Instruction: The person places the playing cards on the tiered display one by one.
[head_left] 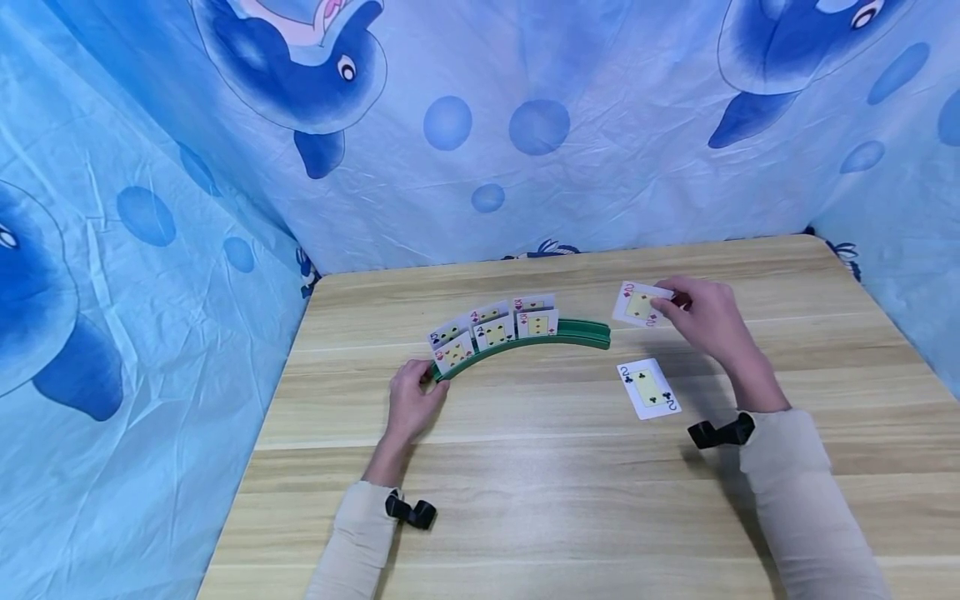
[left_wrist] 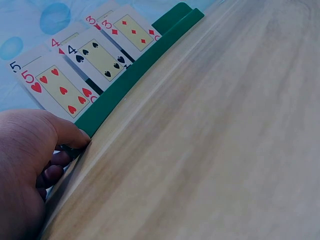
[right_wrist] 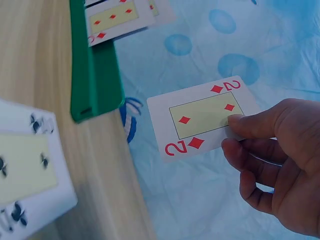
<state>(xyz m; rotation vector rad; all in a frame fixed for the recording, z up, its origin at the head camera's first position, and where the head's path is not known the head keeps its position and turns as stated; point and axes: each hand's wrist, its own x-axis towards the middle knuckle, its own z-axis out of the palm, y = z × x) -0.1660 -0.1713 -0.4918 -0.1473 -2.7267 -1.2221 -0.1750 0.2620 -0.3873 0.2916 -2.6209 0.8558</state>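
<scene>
A curved green card holder [head_left: 585, 333] stands on the table with several playing cards upright in two rows. Its front row shows the five of hearts [left_wrist: 62, 90], the four of spades [left_wrist: 95, 55] and the three of diamonds [left_wrist: 131, 31]; behind each one a second card peeks out. My left hand [head_left: 412, 400] grips the holder's left end between thumb and fingers. Beyond the holder's right end, my right hand [head_left: 705, 321] pinches the two of diamonds [right_wrist: 200, 120] by one edge, its face toward me. The two of clubs [head_left: 648, 389] lies face up on the table, nearer me.
The wooden table [head_left: 525, 500] reaches back to a blue cloth [head_left: 600, 200] printed with dolphins and bubbles, which also hangs along the left and right sides. Black straps [head_left: 722, 432] are worn at both wrists over light sleeves.
</scene>
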